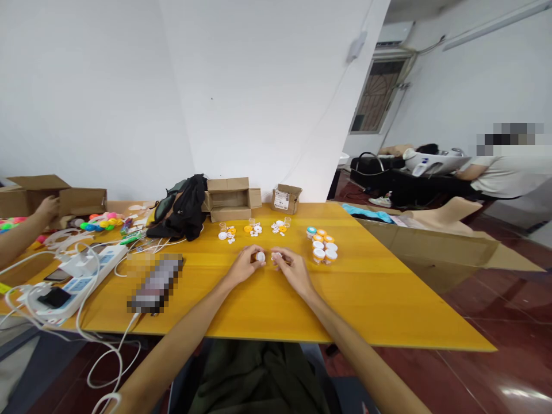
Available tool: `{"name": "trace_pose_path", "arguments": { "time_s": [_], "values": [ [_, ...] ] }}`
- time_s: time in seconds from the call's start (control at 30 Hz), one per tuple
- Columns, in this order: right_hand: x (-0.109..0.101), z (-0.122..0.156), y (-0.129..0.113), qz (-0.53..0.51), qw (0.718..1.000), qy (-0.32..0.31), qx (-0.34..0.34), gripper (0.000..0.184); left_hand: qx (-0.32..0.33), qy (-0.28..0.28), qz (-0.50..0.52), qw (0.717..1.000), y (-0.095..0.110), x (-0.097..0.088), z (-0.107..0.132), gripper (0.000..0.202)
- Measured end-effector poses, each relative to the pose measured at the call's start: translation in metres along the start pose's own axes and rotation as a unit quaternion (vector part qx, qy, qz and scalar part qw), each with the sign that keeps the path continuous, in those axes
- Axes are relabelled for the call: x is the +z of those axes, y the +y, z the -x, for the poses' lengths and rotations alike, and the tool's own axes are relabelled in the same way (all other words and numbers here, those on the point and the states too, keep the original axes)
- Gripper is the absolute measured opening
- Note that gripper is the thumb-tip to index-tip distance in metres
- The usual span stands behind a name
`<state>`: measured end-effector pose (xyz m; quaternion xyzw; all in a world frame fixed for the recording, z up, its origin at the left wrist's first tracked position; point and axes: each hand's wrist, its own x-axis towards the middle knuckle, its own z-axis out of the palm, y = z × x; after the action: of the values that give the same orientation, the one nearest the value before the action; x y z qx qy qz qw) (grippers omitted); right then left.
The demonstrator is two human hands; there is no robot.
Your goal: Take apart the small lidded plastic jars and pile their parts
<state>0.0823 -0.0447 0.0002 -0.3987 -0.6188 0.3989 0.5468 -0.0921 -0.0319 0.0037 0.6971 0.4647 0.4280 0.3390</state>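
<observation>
My left hand (246, 263) is closed around a small white-topped container (260, 256) above the middle of the table. Just to its right, my right hand (292, 267) pinches a small white slotted disc (277, 255) between thumb and fingers. Right of my hands stands a group of small jars (330, 251) with white, orange and teal lids. Beyond my hands lie loose parts in small groups: white discs (257, 229), an orange lid (248, 229) and clear cups (287, 221).
Along the wall stand an open cardboard box (228, 198), a smaller box (286, 199) and a black backpack (183, 207). At left are a phone (157, 282), a power strip (80, 284) and tangled white cables. Another person's hand (48, 208) reaches into a box at far left.
</observation>
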Motion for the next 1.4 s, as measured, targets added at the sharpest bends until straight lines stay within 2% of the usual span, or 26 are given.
{"name": "trace_pose_path", "arguments": {
  "time_s": [0.23, 0.47, 0.6, 0.77, 1.13, 1.4],
  "values": [
    [0.000, 0.000, 0.003, -0.001, 0.999, -0.043, -0.005, 0.033, 0.027, 0.023, -0.078, 0.996, 0.000, 0.001, 0.002, 0.019],
    [0.001, -0.001, 0.002, 0.071, 0.994, -0.067, -0.055, 0.026, 0.068, 0.014, -0.098, 0.993, 0.006, 0.000, 0.003, 0.018],
    [0.002, -0.001, 0.005, 0.087, 0.992, -0.071, -0.055, 0.020, 0.090, 0.021, -0.078, 0.993, 0.017, -0.001, 0.007, 0.010],
    [0.004, 0.000, 0.008, 0.072, 0.993, -0.080, -0.050, 0.015, 0.088, -0.013, -0.036, 0.995, 0.027, 0.002, 0.010, 0.010],
    [0.002, 0.000, 0.002, 0.077, 0.993, -0.085, -0.025, 0.026, 0.041, 0.009, 0.031, 0.999, 0.018, 0.002, 0.006, 0.019],
    [-0.001, -0.001, 0.003, 0.088, 0.991, -0.101, -0.018, 0.034, 0.037, -0.037, 0.111, 0.992, 0.020, 0.000, 0.005, 0.027]
  ]
}}
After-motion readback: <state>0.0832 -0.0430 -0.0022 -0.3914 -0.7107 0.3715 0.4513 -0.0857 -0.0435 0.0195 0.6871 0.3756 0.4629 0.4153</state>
